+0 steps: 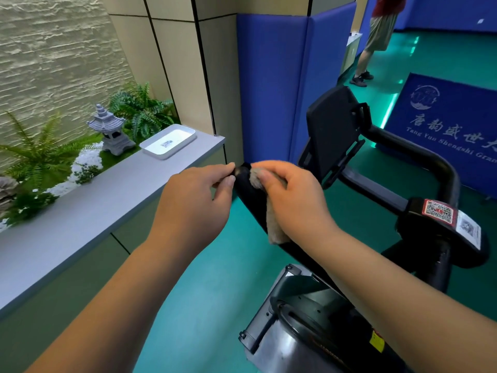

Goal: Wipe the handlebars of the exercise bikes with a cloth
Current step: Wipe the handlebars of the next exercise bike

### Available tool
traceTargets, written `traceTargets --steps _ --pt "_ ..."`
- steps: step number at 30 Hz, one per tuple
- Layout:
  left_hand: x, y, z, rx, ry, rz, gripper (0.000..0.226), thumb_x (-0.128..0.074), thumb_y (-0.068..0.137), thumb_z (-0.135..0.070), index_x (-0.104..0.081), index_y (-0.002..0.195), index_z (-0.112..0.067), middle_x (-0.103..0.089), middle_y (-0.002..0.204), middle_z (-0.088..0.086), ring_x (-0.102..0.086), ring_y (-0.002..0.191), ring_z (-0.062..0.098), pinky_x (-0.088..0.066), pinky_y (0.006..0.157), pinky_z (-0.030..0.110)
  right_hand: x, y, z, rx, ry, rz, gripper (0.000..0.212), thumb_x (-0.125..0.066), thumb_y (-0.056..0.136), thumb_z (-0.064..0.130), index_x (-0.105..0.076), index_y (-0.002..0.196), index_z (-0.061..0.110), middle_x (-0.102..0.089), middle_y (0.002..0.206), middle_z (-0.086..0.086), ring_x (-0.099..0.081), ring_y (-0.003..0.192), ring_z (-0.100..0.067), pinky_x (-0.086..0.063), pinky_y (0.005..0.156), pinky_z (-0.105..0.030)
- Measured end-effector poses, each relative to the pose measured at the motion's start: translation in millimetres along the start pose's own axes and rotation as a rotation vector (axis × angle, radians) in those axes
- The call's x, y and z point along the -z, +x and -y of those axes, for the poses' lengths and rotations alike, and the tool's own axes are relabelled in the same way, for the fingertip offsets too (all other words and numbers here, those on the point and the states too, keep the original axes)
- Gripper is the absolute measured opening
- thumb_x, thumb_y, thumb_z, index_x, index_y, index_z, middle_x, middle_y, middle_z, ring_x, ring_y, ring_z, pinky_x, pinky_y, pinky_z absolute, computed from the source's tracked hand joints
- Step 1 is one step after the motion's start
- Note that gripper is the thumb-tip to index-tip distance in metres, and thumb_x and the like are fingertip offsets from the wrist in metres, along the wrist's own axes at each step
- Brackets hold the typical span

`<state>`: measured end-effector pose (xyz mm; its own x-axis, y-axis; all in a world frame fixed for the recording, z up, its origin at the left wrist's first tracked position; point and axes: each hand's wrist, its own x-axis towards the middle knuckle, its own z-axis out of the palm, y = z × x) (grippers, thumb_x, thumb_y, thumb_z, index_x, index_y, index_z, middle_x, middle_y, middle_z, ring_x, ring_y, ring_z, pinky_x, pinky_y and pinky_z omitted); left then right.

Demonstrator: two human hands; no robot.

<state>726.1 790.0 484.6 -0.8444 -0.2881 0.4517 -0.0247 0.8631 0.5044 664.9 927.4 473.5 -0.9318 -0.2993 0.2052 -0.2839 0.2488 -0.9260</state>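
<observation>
At frame centre: left handlebar [246, 193] tip, cloth [274, 224] wrapped on by right hand [293, 200], fingers curled. Left hand [197, 196] at 9 o'clock, pinching end cap. Step: wiping tip. Next: likely slide cloth toward 5 o'clock, pressure maintained.

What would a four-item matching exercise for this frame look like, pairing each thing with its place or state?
Things:
1. cloth
2. white tray
3. stone lantern
4. left hand

Places or states:
A. among the ferns
B. on the grey ledge
C. pinching the tip of the handlebar
D. held against the handlebar by the right hand

Pairs: 1-D, 2-B, 3-A, 4-C
</observation>
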Motion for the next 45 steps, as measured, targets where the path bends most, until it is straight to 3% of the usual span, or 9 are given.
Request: traceTargets --steps 3,11,18,26,32,36,39,42,45 --pt "1 1 0 -0.019 0.021 0.011 0.029 -0.055 0.09 -0.029 -0.07 0.114 -0.023 -0.072 0.107 -0.006 -0.064 0.098 0.018 -0.038 0.08 0.021 -5 11 3 0.024 0.022 0.026 0.017 -0.059 0.092 0.021 -0.07 0.105 0.021 -0.068 0.092 0.016 -0.061 0.086 0.008 -0.044 0.074 -0.002" --pt "0 -1 2 -0.008 0.018 0.022 0.03 -0.06 0.09 -0.028 -0.067 0.119 -0.023 -0.071 0.106 -0.009 -0.061 0.094 0.01 -0.038 0.082 0.019 24 -34 -19 -0.035 -0.017 0.039 0.025 -0.071 0.081 0.009 -0.074 0.101 0.024 -0.068 0.104 0.015 -0.06 0.097 0.008 -0.044 0.091 -0.009" --pt "-2 2 2 -0.034 0.061 0.016 0.032 -0.061 0.089 -0.032 -0.066 0.12 -0.024 -0.07 0.111 -0.005 -0.061 0.103 0.017 -0.041 0.087 0.026 7 -15 -4 0.108 -0.003 -0.033 0.014 -0.073 0.079 0.009 -0.072 0.09 0.018 -0.069 0.1 0.009 -0.061 0.093 0.005 -0.043 0.083 -0.005" --pt "-8 -1 9 -0.195 0.144 -0.04 0.035 -0.067 0.086 -0.03 -0.066 0.117 -0.016 -0.065 0.115 -0.002 -0.05 0.108 0.021 -0.028 0.092 0.019 44 -39 -23 -0.056 -0.175 0.153 0.019 -0.079 0.074 0.009 -0.074 0.082 0.026 -0.07 0.094 0.015 -0.064 0.092 0.004 -0.045 0.089 -0.01" --pt "-10 -3 13 -0.302 0.221 -0.048 0.045 -0.073 0.081 -0.031 -0.064 0.12 -0.01 -0.064 0.116 0.004 -0.05 0.107 0.027 -0.033 0.092 0.028 26 -24 -12 0.034 -0.104 0.02 0.008 -0.076 0.078 0.014 -0.072 0.085 0.017 -0.068 0.086 0.017 -0.061 0.084 0.007 -0.044 0.075 -0.004" --pt "-12 -9 10 -0.359 0.219 -0.031 0.046 -0.074 0.08 -0.03 -0.064 0.122 -0.014 -0.061 0.12 0.005 -0.049 0.11 0.028 -0.036 0.094 0.032 45 -34 -21 -0.062 -0.162 0.173 0.013 -0.079 0.074 0.013 -0.071 0.08 0.022 -0.071 0.095 0.013 -0.064 0.09 0.005 -0.046 0.084 -0.006" --pt "-16 -13 8 -0.412 0.236 -0.031 0.04 -0.075 0.079 -0.03 -0.068 0.116 -0.015 -0.059 0.124 0.007 -0.048 0.112 0.03 -0.038 0.094 0.038 58 -39 -25 -0.085 -0.289 0.227 0.014 -0.081 0.072 0.019 -0.07 0.075 0.026 -0.07 0.092 0.016 -0.063 0.089 0.006 -0.044 0.081 -0.004" --pt "-20 -14 6 -0.452 0.257 -0.025 0.036 -0.075 0.078 -0.032 -0.07 0.11 -0.015 -0.058 0.126 0.008 -0.047 0.112 0.03 -0.039 0.094 0.041 49 -34 -25 -0.047 -0.262 0.137 0.014 -0.08 0.073 0.019 -0.069 0.075 0.028 -0.071 0.089 0.012 -0.062 0.082 0.005 -0.045 0.074 -0.004" --pt "-24 -17 3 -0.479 0.297 0.006 0.036 -0.073 0.077 -0.035 -0.071 0.109 -0.017 -0.058 0.128 0.005 -0.047 0.116 0.029 -0.04 0.096 0.044 36 -29 -24 -0.003 -0.176 0.07 0.011 -0.078 0.076 0.016 -0.071 0.082 0.019 -0.07 0.085 0.01 -0.061 0.081 0.003 -0.044 0.069 -0.004"
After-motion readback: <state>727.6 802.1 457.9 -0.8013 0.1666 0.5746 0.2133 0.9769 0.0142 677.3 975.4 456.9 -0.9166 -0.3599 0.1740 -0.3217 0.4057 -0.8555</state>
